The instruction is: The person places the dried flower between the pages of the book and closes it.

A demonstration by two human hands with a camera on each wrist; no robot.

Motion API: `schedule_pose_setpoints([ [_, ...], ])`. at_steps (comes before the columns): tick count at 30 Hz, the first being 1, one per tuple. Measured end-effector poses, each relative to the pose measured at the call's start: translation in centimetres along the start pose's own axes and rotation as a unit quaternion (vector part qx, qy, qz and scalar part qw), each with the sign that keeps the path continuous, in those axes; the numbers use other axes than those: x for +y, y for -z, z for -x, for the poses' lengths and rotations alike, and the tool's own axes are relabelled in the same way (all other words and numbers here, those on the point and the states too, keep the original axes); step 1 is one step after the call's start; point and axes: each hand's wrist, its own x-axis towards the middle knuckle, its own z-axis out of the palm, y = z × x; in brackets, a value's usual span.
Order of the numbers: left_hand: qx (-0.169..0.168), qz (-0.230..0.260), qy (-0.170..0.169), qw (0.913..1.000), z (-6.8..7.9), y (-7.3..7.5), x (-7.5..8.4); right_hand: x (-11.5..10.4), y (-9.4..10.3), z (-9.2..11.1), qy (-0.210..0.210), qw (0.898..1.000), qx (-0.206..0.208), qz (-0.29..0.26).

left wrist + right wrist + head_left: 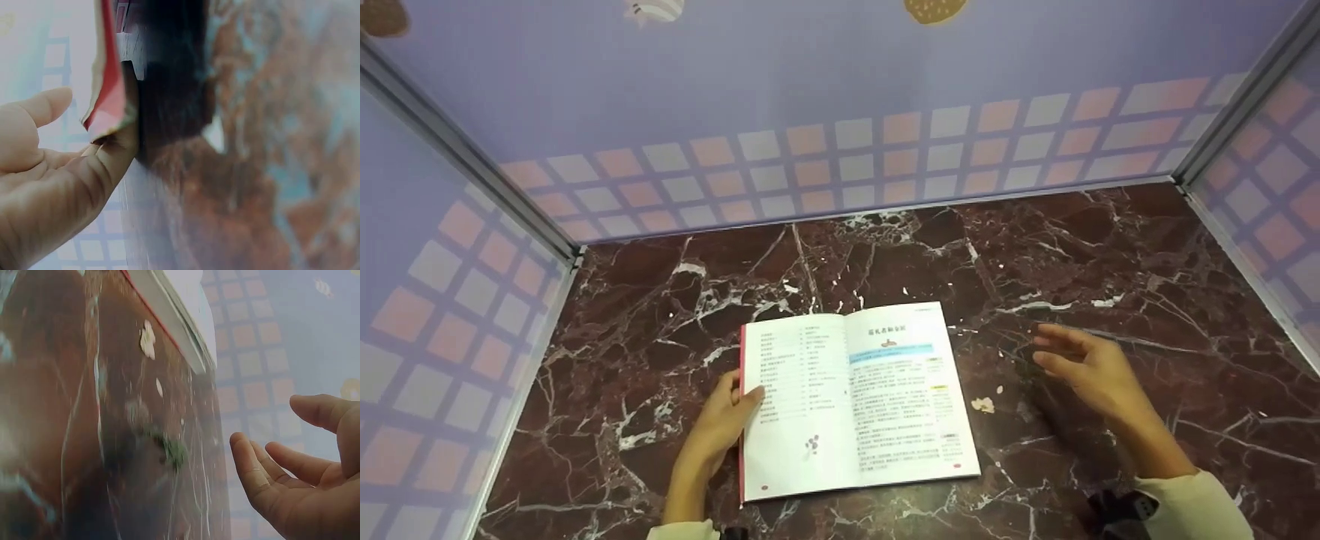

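An open book (pixel 900 405) with a red cover edge lies on the dark marble-patterned table, with printed text on both pages. At its left edge, my left hand (pixel 724 420) grips the book, thumb over the page and fingers beneath the cover. The left wrist view shows those fingers under the red cover (pixel 109 104), with the thumb on the page side. Off to the right of the book, my right hand (pixel 1099 375) hovers with loosely bent fingers, holding nothing. In the right wrist view its thumb and fingers (pixel 247 464) stand apart.
Patterned panels (pixel 840 90) enclose the table (pixel 660 300) at the back, left and right. A pale flake-like patch (pixel 982 405) shows just right of the book. Small white marks (pixel 825 292) lie behind it.
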Motion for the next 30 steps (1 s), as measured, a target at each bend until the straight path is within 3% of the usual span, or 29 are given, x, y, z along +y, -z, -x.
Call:
schedule_pose_setpoints([
  [9, 0.008, -0.005, 0.005, 0.9999, 0.7, 0.6, -0.2, 1.7, 2.0, -0.2, -0.02, 0.99, 0.054, 0.129],
  [18, 0.013, 0.001, 0.011, 0.9998, 0.7, 0.7, -0.2, 3.7, 2.2, -0.1, -0.037, 0.981, 0.067, 0.179],
  [30, -0.001, -0.009, 0.005, 1.0, -0.2, -0.2, 0.1, 5.6, 2.4, 0.3, 0.036, 0.952, 0.139, 0.269],
])
